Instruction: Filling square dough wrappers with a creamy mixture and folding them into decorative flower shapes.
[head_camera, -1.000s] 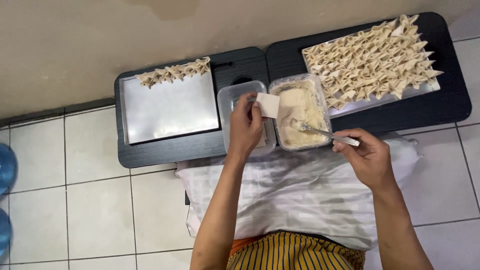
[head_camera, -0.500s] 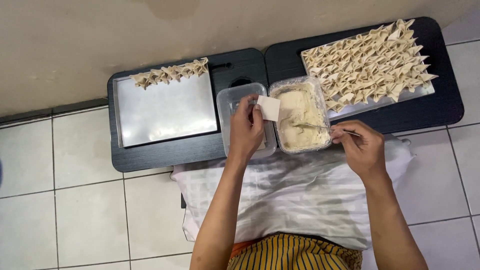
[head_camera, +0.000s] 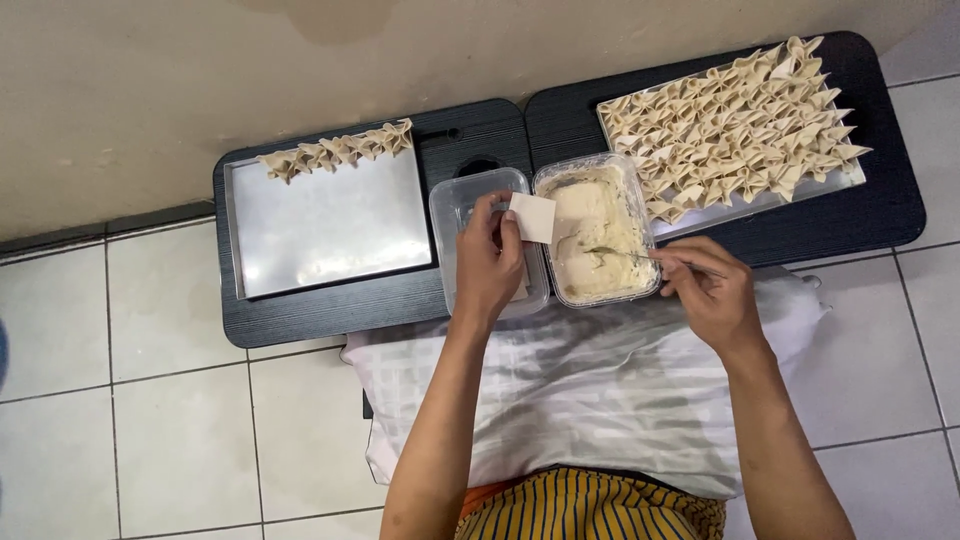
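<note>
The left hand (head_camera: 487, 262) pinches a small square wrapper (head_camera: 532, 217) between its fingers, above a clear empty container (head_camera: 455, 205). Just beside it, the right hand (head_camera: 712, 290) is closed on a thin utensil (head_camera: 630, 255) whose tip lies in the tub of pale filling (head_camera: 597, 232). Beyond the right hand, a tray of folded dumplings (head_camera: 730, 125) stands on the black bench (head_camera: 880, 200).

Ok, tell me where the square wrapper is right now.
In the head view, the square wrapper is pinched in the left hand, near centre, between the clear tub and the filling tub.
</note>
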